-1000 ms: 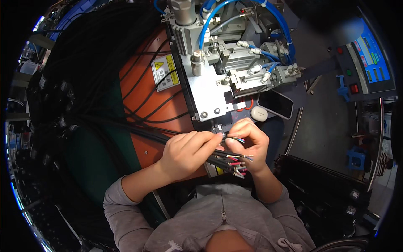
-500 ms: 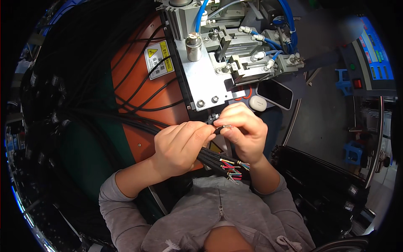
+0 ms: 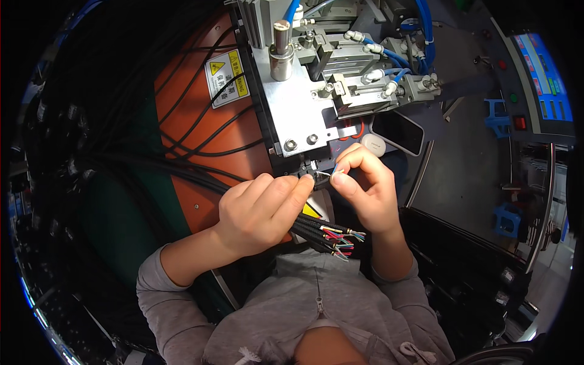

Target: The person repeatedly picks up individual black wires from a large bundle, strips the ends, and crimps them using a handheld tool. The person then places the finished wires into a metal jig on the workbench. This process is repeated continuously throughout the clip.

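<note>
My left hand (image 3: 258, 210) is closed around a bundle of black cables (image 3: 313, 231) whose stripped ends show several thin coloured wires (image 3: 344, 238) fanning out below my hands. Its fingertips pinch one cable end just under the metal machine head (image 3: 304, 115). My right hand (image 3: 365, 188) pinches a thin wire tip (image 3: 328, 172) between thumb and forefinger, touching the left fingertips. Both hands sit at the lower edge of the machine's grey plate.
Many black cables (image 3: 182, 140) drape over an orange panel (image 3: 194, 109) with a yellow warning label (image 3: 226, 76). Blue air hoses (image 3: 389, 58) run over the machine. A dark phone (image 3: 398, 131) and a white round object (image 3: 372, 145) lie right of the plate. A control panel (image 3: 541, 85) stands far right.
Both hands have risen toward the machine plate with the cable bundle. The right fingers now pinch a single wire tip close under the plate.
</note>
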Tool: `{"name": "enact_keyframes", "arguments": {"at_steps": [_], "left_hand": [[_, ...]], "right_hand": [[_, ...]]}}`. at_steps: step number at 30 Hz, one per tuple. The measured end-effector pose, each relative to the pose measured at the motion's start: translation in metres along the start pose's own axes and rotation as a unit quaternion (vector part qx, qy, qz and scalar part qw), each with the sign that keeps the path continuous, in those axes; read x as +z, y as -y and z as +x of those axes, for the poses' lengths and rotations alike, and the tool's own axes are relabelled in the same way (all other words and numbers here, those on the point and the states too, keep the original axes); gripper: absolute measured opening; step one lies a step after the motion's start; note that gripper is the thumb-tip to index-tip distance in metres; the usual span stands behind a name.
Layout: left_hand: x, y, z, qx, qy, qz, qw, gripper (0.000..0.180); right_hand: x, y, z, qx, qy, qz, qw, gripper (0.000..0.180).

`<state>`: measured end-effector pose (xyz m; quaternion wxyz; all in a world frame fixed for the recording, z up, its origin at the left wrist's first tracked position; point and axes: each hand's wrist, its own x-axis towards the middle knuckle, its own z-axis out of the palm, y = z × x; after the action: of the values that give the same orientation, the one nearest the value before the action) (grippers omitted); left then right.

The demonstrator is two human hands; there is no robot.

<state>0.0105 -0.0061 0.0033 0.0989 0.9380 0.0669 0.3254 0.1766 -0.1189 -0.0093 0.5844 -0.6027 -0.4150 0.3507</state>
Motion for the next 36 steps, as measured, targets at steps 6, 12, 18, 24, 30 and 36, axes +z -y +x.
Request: {"name": "enact_keyframes", "arguments": {"at_steps": [6,12,18,24,30,36], "left_hand": [[0.008,-0.008,-0.006,0.011,0.041,0.055,0.998,0.038],[0.010,-0.015,-0.002,-0.037,0.126,0.110,0.985,0.042],[0.011,-0.015,-0.003,-0.035,0.136,0.123,0.983,0.036],[0.016,-0.007,-0.008,-0.024,0.084,0.099,0.991,0.030],[0.015,-0.004,-0.001,-0.042,0.077,0.090,0.992,0.028],[0.011,-0.007,0.001,-0.073,0.067,0.105,0.990,0.027]], "right_hand": [[-0.008,-0.017,0.001,-0.049,-0.008,-0.122,0.991,0.006],[0.010,-0.025,0.011,-0.143,-0.057,-0.273,0.950,0.005],[0.014,-0.029,0.007,-0.185,-0.068,-0.292,0.936,0.009],[0.019,-0.041,0.006,-0.042,-0.100,-0.152,0.982,0.005],[0.014,-0.045,0.006,0.145,-0.066,0.034,0.987,0.011],[0.019,-0.030,0.016,-0.211,-0.102,-0.237,0.943,0.010]]}}
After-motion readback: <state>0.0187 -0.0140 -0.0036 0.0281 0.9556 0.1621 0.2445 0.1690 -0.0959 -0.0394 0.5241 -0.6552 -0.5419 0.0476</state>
